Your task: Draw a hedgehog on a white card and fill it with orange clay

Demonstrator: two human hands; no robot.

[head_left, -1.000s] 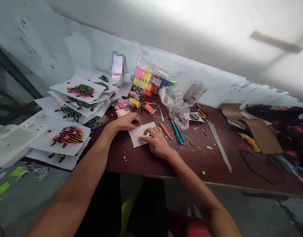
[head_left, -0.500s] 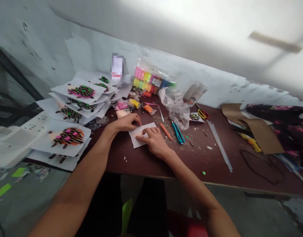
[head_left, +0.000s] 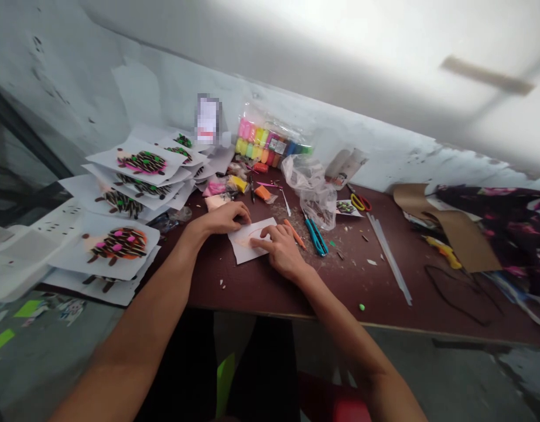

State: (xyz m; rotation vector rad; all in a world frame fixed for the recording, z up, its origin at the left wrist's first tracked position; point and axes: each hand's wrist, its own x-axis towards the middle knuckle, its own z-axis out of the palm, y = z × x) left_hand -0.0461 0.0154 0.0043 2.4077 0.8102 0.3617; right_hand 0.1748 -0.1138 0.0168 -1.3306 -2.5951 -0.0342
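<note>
The right grip (head_left: 284,251) has shifted slightly rightward over the white paper (head_left: 248,255) since 0.5 s ago.

Front access to the paper (head_left: 247,255) is open across the worktop (head_left: 248,290) between the forearms (head_left: 167,293). Rightward, the orange stick (head_left: 295,235) and teal-handled tool (head_left: 316,237) obstruct low passage; beyond them, the plastic bag (head_left: 320,202). Stacked sheets (head_left: 140,266) block the left.

small sheet (head_left: 245,253): matt paper | tabletop (head_left: 270,290): smooth | bag (head_left: 318,199): glossy crumpled plastic | wall (head_left: 397,158): rough | flap (head_left: 470,240): matt cardboard
</note>
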